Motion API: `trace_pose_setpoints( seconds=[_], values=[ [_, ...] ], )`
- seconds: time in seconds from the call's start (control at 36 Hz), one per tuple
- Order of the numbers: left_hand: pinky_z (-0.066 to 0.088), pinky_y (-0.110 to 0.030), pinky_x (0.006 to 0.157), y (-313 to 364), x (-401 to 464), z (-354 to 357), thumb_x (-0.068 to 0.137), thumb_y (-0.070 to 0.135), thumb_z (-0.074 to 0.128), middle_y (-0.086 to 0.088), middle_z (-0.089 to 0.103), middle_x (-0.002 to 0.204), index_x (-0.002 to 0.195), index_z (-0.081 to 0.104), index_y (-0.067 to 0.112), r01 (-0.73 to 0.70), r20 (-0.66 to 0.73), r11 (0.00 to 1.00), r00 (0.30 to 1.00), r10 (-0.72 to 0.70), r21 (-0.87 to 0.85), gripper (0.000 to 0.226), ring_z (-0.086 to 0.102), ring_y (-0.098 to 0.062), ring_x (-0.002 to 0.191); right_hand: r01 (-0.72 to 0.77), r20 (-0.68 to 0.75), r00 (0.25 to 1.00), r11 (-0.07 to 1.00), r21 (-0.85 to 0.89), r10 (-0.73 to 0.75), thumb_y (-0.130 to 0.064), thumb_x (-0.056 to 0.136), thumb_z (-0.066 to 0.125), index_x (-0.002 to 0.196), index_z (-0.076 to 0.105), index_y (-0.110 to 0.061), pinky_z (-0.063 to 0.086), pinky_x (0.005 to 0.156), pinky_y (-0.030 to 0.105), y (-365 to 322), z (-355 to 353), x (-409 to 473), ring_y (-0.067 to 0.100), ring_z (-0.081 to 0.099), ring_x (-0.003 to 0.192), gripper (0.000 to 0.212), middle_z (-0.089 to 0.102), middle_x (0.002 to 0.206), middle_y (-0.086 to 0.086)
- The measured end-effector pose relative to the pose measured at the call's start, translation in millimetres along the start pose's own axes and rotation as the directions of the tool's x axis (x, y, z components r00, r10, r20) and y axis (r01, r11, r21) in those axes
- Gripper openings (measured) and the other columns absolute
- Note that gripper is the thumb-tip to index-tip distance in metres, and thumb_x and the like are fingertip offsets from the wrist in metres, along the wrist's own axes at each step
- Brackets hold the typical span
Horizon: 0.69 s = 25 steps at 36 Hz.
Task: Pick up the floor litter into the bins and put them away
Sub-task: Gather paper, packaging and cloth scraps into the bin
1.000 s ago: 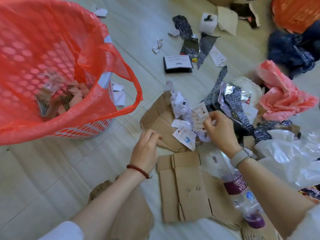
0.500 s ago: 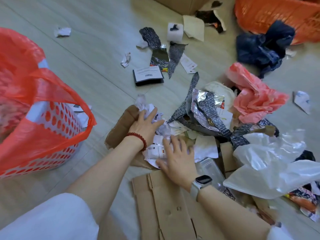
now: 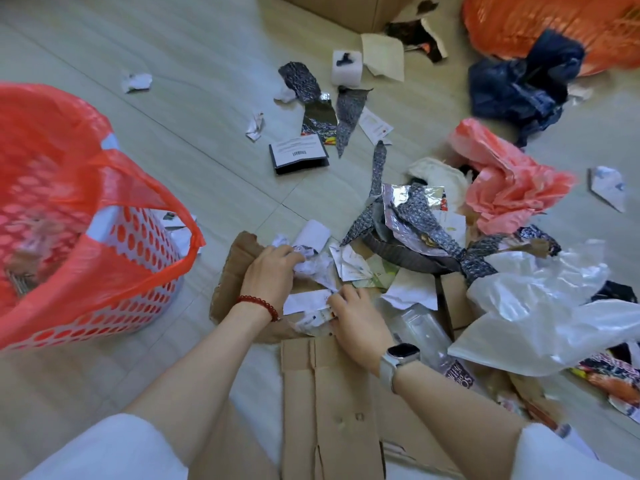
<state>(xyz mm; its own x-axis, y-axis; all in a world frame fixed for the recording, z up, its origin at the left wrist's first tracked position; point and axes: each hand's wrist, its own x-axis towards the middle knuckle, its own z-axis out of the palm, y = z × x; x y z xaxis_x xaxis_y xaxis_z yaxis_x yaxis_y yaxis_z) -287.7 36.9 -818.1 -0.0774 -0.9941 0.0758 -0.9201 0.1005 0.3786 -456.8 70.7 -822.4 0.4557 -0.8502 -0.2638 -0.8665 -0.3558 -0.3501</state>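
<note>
- On the pale tiled floor, just beside the torn brown cardboard, the left hand curls round crumpled white paper, apparently bunching loose scraps into one handful.
- The right hand pinches flat paper slips against the cardboard, its fingers curled over them, likely to gather them together with the other bunch.
- The bin, a white perforated plastic basket lined with a thin red bag, stands near on the left, its mouth open, so the throw is probably short; some litter already lies inside.
- Much litter is left: crinkled silver foil wrapper, limp translucent plastic bag, soft pink bag, a flattened corrugated box and a small dark booklet.
- A second orange bin sits far back, well apart.
</note>
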Motion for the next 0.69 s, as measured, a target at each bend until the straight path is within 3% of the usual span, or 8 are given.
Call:
trace_pose_setpoints(
  seconds=[0.08,0.17,0.28,0.39,0.5,0.61,0.69],
  values=[
    [0.049,-0.031,0.046,10.4,-11.6,-15.0,0.055,-0.017,0.053,-0.012,0.064,0.067,0.073,0.069,0.005,-0.009,-0.103,0.997,0.995,0.001,-0.073,0.033,0.060,-0.031,0.058,0.021,-0.046,0.999,0.995,0.095,-0.016,0.001,0.085,0.045,0.105,0.055,-0.004,0.032,0.078,0.033,2.5,-3.0,-7.1,0.030,0.041,0.101,0.023,0.050,0.111,0.014],
    [0.050,-0.029,0.056,20.0,-23.2,-34.7,0.059,-0.013,0.052,-0.013,0.066,0.073,0.078,0.070,0.004,-0.033,-0.167,0.991,0.986,0.011,-0.127,0.031,0.063,-0.029,0.064,0.026,-0.101,0.995,0.975,0.222,-0.004,0.005,0.081,0.048,0.089,0.056,-0.004,0.034,0.071,0.035,0.4,-18.4,-12.7,0.032,0.047,0.089,0.014,0.054,0.095,0.014],
    [0.040,-0.020,0.064,31.0,-27.5,-66.9,0.062,-0.010,0.053,-0.013,0.068,0.080,0.084,0.071,0.003,0.016,-0.228,0.977,0.972,-0.065,-0.213,0.032,0.064,-0.029,0.072,-0.026,-0.149,0.985,0.923,0.383,0.090,0.004,0.083,0.051,0.083,0.057,0.001,0.025,0.060,0.026,-6.4,-56.3,-15.3,0.024,0.048,0.077,0.006,0.055,0.081,0.012],
    [0.037,-0.018,0.070,47.6,-21.9,-111.4,0.064,-0.011,0.056,-0.014,0.067,0.084,0.086,0.071,0.003,-0.018,-0.348,0.960,0.934,-0.083,-0.278,0.030,0.066,-0.027,0.076,-0.086,-0.179,0.961,0.841,0.534,0.212,-0.008,0.087,0.056,0.078,0.054,-0.010,0.036,0.051,0.012,-17.1,-103.9,-17.6,0.011,0.048,0.062,0.009,0.052,0.066,-0.005],
    [0.034,-0.013,0.068,56.6,-19.4,-170.7,0.064,-0.010,0.058,-0.013,0.067,0.083,0.087,0.071,0.003,-0.048,-0.503,0.955,0.857,-0.111,-0.293,0.028,0.054,-0.013,0.077,0.000,-0.244,0.945,0.748,0.663,0.216,-0.009,0.087,0.057,0.071,0.052,-0.014,0.038,0.052,0.027,-51.3,-159.4,-17.2,0.014,0.053,0.054,0.018,0.059,0.060,0.003],
    [0.032,-0.009,0.068,38.3,-27.7,-232.8,0.071,-0.008,0.061,-0.016,0.066,0.084,0.091,0.070,0.001,0.000,-0.633,0.946,0.743,-0.217,-0.325,0.024,0.056,-0.017,0.075,0.165,-0.333,0.936,0.698,0.697,0.111,-0.006,0.086,0.056,0.069,0.052,-0.011,0.040,0.057,0.030,-110.7,-206.1,-8.6,0.015,0.056,0.056,0.018,0.059,0.059,0.010],
    [0.033,-0.009,0.069,7.0,-43.9,-270.9,0.073,-0.006,0.061,-0.018,0.065,0.087,0.095,0.069,0.003,0.070,-0.710,0.935,0.632,-0.311,-0.348,0.025,0.053,-0.014,0.078,0.279,-0.394,0.919,0.670,0.688,0.023,-0.002,0.085,0.055,0.073,0.053,-0.009,0.043,0.055,0.024,-158.8,-222.2,5.6,0.009,0.056,0.055,0.014,0.059,0.064,0.008]
  ],
)
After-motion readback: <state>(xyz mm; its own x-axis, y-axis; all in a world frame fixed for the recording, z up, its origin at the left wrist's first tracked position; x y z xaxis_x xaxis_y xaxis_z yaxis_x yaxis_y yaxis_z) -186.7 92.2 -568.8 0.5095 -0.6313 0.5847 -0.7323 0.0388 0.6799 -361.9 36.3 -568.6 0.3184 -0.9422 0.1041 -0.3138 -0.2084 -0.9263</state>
